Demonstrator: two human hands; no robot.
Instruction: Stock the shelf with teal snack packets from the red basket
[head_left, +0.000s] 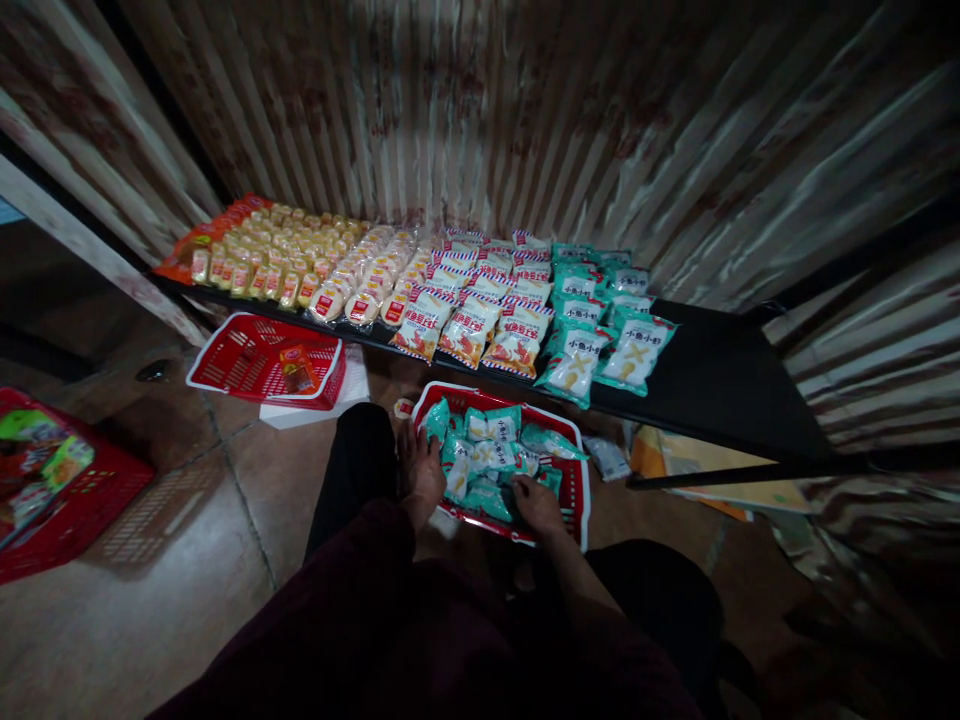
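Observation:
A red basket (pixel 579 478) full of small teal snack packets (pixel 491 455) sits on the floor in front of me. My left hand (pixel 422 470) rests on the basket's near left edge, fingers stretched toward the packets. My right hand (pixel 537 503) is down among the teal packets at the near side; its fingers are curled, and what they hold is hidden. Above the basket a black shelf (pixel 712 380) carries rows of teal packets (pixel 600 330), red and white packets (pixel 480 320) and small yellow wrapped snacks (pixel 300 260).
A second red basket (pixel 240 360) with one packet lies on the floor at the left, under the shelf. Another red basket (pixel 75 500) with mixed packets sits at the far left. Corrugated metal wall (pixel 525 120) stands behind. Cardboard (pixel 712 470) lies under the shelf's right end.

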